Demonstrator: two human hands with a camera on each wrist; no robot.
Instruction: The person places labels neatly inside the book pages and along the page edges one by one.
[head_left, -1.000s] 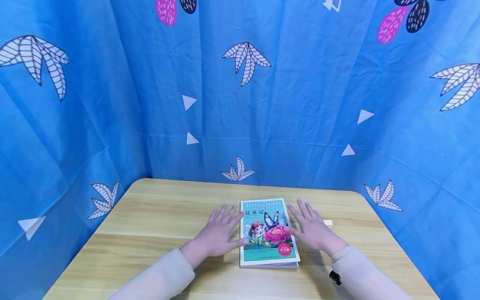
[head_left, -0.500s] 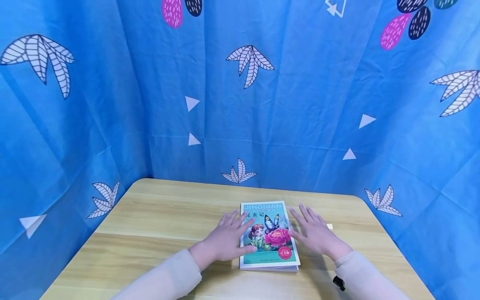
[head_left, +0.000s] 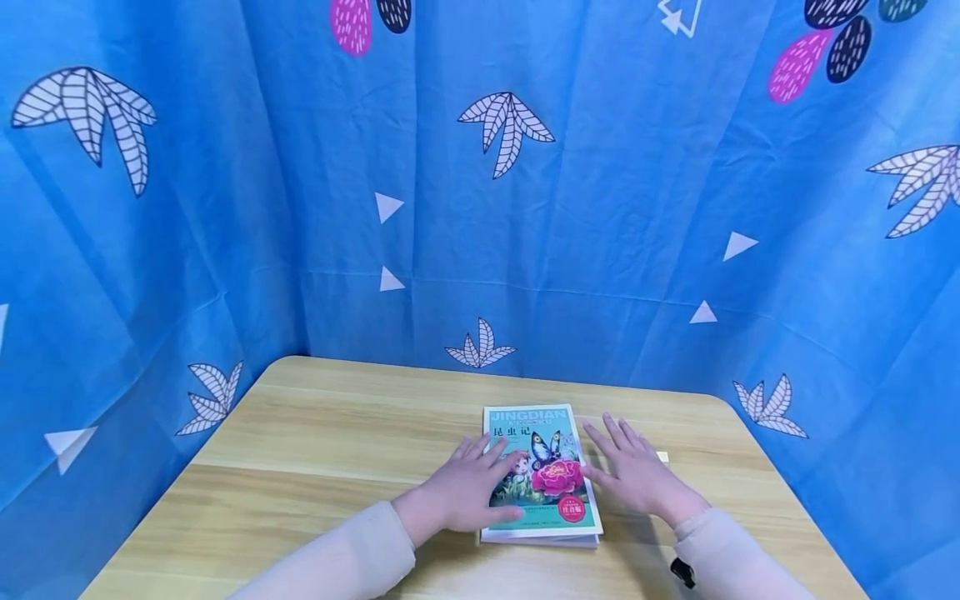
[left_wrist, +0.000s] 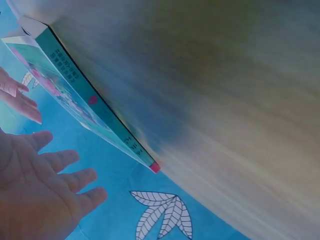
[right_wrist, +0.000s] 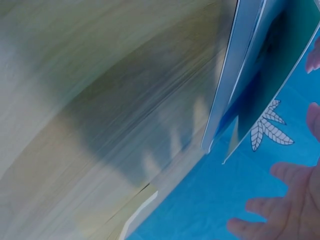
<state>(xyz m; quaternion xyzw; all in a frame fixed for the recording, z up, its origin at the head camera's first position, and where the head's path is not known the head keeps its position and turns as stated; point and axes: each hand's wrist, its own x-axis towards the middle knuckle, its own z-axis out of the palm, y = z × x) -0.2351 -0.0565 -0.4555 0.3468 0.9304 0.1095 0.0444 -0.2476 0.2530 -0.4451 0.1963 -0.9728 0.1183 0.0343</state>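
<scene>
Above the table [head_left: 337, 450], I'm holding left hand [head_left: 471, 492] and right hand [head_left: 637, 473] empty, fingers wide; the book [head_left: 551, 477] is gaping, seemingly because unpressed.

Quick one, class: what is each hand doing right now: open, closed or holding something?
Left hand: open, fingers spread over the book, holding nothing.
Right hand: open, fingers spread by the book's right edge, holding nothing.

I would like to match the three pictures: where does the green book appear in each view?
Head: book below centre, slightly right, left hand over its left edge.
Left wrist: book upper left, spine showing.
Right wrist: book upper right, cut by the frame.
Shared landmark: blue cloth with white leaf prints.
</scene>
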